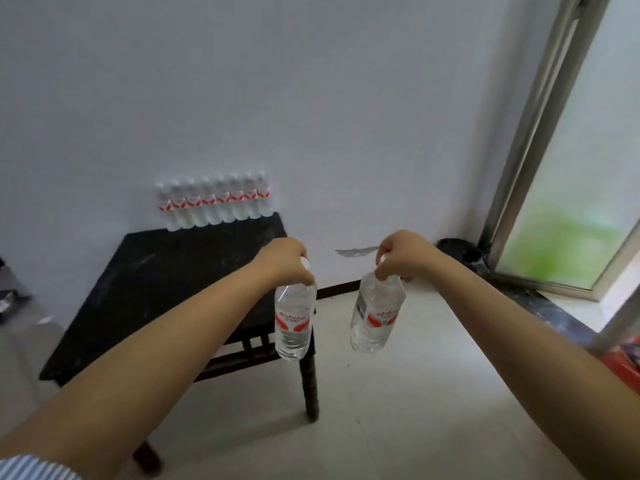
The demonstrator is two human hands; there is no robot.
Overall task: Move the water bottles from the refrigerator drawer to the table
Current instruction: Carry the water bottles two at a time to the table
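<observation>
Reaching out from the bottom corners, two bare forearms stretch forward, the left one leaving a blue-and-white striped sleeve (33,467) at the lower left edge. The left hand (285,259) curls its fingers round the neck of a clear water bottle (293,320), with the white cap showing just under the knuckles; the bottle hangs upright, its red-and-white label facing the camera, over the near right corner of the table. The right hand (403,254) grips the neck of a second water bottle (375,315) in the same way; this one hangs slightly tilted, its base swung toward the left, above the pale tiled floor (398,410) and to the right of the table. The two held bottles are near each other but apart.

Below and beyond them stands a dark wooden table (166,282), its top scuffed with light marks, one leg visible under the near right corner. Along its far edge, against the white wall (311,98), a row of water bottles (213,202) stands upright, touching side by side, all with the same red-and-white labels; there seem to be eight, though blur makes the count uncertain.

On the right, a metal-framed window (568,216) reaches down to a dark sill, with blurred green behind the glass. Something red sits at the lower right edge, too blurred to name.
</observation>
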